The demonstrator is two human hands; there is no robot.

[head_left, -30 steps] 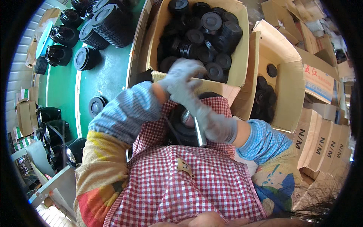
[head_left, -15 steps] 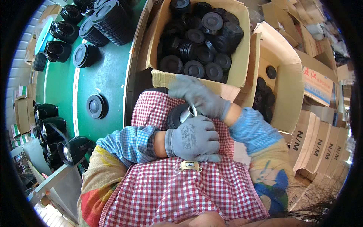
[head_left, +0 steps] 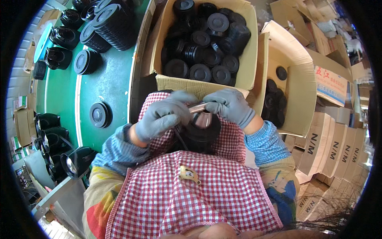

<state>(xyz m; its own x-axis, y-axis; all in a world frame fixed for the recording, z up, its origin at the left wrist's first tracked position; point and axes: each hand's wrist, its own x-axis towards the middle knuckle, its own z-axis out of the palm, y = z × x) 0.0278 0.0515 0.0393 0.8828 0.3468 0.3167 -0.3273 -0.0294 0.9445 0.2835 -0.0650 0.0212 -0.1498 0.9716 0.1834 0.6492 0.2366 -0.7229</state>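
A shiny silver strip-like piece (head_left: 197, 108) spans the gap between my two grey-gloved hands, above my lap. The thumb and fingers of my right hand (head_left: 231, 106) pinch its right end. At its left end, my left hand (head_left: 164, 116) has its fingers curled closed round it, the upper ones blurred by motion. Just below stands a black round part (head_left: 207, 133) with a shiny metal cone-shaped middle (head_left: 202, 120), resting on my checked apron. A thin dark strand hangs beneath my left hand. The exact kind of the silver piece cannot be made out.
A cardboard box (head_left: 165, 82) of black round lids stands ahead, with a second box (head_left: 299, 79) holding several to its right. On the green bench (head_left: 115, 75) at left are a single black lid (head_left: 100, 114), stacked lids and glossy black housings. Cartons (head_left: 318, 141) are piled at right.
My left hand has moved up and left off the black part, uncovering it. My right hand has shifted right and lower. The silver piece now stretches between both hands.
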